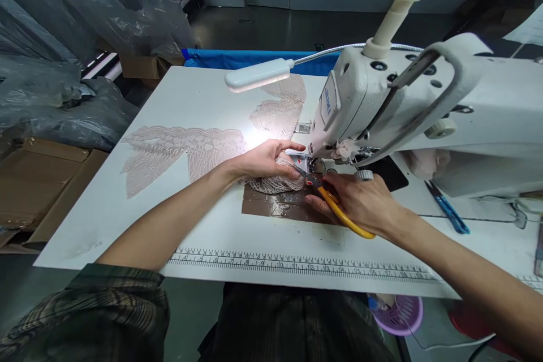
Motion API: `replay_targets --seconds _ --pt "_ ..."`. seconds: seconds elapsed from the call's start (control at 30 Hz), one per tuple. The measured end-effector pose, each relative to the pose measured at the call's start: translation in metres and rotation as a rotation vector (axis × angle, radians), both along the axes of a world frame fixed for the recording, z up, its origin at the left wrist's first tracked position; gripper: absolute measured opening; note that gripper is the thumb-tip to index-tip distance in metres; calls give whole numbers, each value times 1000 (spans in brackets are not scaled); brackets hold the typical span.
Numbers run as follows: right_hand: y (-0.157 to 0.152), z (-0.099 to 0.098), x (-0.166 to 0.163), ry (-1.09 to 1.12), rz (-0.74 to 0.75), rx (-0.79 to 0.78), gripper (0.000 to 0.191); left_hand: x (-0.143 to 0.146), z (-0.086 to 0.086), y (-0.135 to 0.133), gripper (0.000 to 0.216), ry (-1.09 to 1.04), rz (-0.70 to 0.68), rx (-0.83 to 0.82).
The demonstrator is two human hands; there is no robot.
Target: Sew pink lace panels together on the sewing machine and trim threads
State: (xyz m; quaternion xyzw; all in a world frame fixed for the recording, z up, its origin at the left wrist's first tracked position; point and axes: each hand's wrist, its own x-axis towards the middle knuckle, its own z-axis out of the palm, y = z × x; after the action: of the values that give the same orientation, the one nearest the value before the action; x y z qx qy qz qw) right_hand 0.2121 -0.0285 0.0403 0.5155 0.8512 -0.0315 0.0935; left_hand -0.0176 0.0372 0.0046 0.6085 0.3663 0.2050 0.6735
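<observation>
My left hand [267, 159] is closed on a bunched piece of pale lace [278, 184] just left of the sewing machine's needle area [316, 165]. My right hand [360, 199] grips yellow-handled thread snips [339, 212], whose blades point at the lace beside the presser foot. Both hands rest over a brown taped patch [275, 206] on the white table [127, 203].
More lace [169, 153] lies spread on the table's left, another piece [280, 110] under the lamp [257, 74]. The white sewing machine [424, 107] fills the right. Blue snips [447, 209] lie at right. A ruler strip [297, 263] runs along the front edge. Cardboard boxes [46, 181] stand left.
</observation>
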Motion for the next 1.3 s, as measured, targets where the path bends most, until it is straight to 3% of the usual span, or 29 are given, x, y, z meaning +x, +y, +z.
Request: replay_targets --seconds 0.13,0.27,0.43,0.57,0.87,1.07,1.3 --pt "0 3 -6 35 55 113 64 0 -1 0 83 -31 6 -15" --pt "1 6 -11 22 66 114 61 2 1 -2 85 -28 24 -8" --pt "2 11 -16 35 -15 -19 50 2 2 -3 85 1 34 14" --pt "2 10 -12 154 -89 -162 55 -1 6 -3 92 14 33 -4" --pt "-10 5 19 127 -54 -12 53 -12 15 3 100 199 -11 102" --pt "-12 -2 28 34 -130 98 51 -9 13 2 89 219 16 84" --pt "-6 -7 21 57 -21 119 64 -6 12 5 79 159 85 71"
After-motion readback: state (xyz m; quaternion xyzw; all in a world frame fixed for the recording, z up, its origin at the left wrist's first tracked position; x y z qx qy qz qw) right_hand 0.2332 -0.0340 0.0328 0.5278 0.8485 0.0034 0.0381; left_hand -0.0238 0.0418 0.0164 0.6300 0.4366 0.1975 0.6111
